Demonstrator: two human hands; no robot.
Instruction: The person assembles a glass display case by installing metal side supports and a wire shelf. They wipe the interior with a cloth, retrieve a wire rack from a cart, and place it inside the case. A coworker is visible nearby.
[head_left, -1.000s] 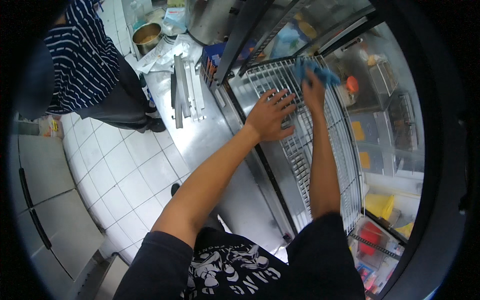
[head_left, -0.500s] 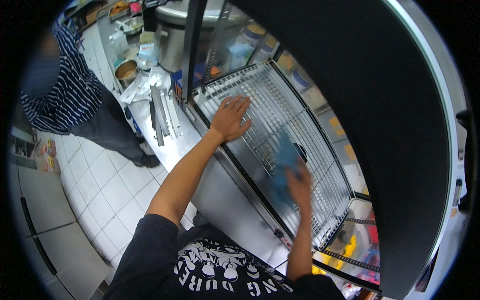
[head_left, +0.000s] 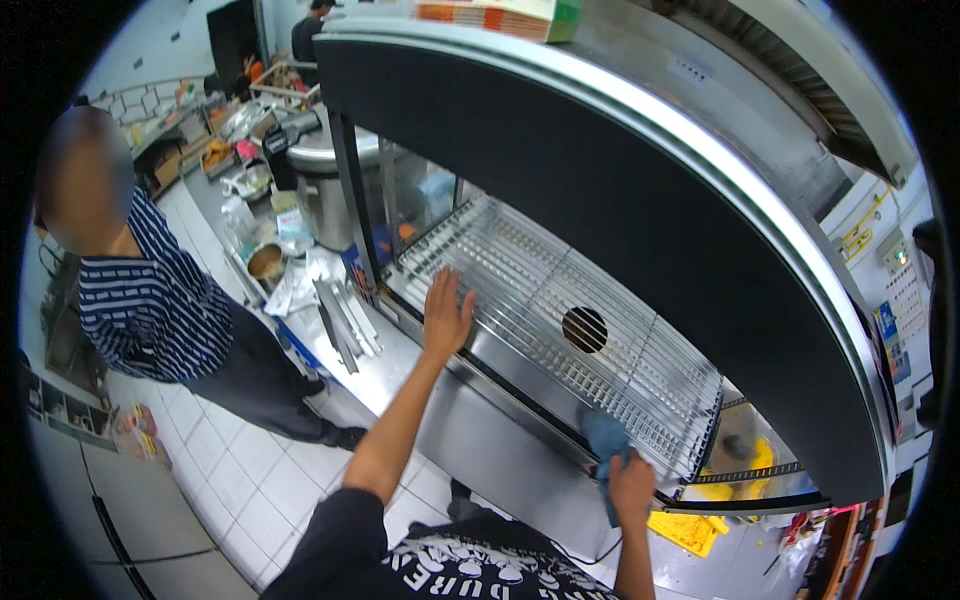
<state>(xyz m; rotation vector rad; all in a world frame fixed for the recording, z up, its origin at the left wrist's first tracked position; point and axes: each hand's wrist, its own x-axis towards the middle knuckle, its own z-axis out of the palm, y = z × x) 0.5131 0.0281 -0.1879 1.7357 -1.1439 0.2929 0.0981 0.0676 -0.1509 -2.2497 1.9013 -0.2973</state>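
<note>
A wire rack (head_left: 637, 378) lies inside a glass-sided display cabinet with a broad black curved panel (head_left: 600, 170). Below its bars a dark round opening (head_left: 584, 330) shows. My left hand (head_left: 446, 318) stretches its fingers out flat at the rack's near left edge, holding nothing. Bunched in my right hand (head_left: 632, 488) is a blue cloth (head_left: 604, 438), slightly blurred, at the cabinet's near right edge. Part of the cloth hangs down below the hand.
Metal strips (head_left: 347, 325) lie on the steel counter to the left. Behind them stand a pan (head_left: 266, 262) of brown liquid and a large steel pot (head_left: 325, 205). A person in a striped shirt (head_left: 160, 290) stands at left. A yellow basket (head_left: 688, 532) sits low right.
My view has tilted up, showing more of the room. My right hand has brought the cloth from over the rack to the cabinet's near edge. My left hand still rests near the rack's left edge.
</note>
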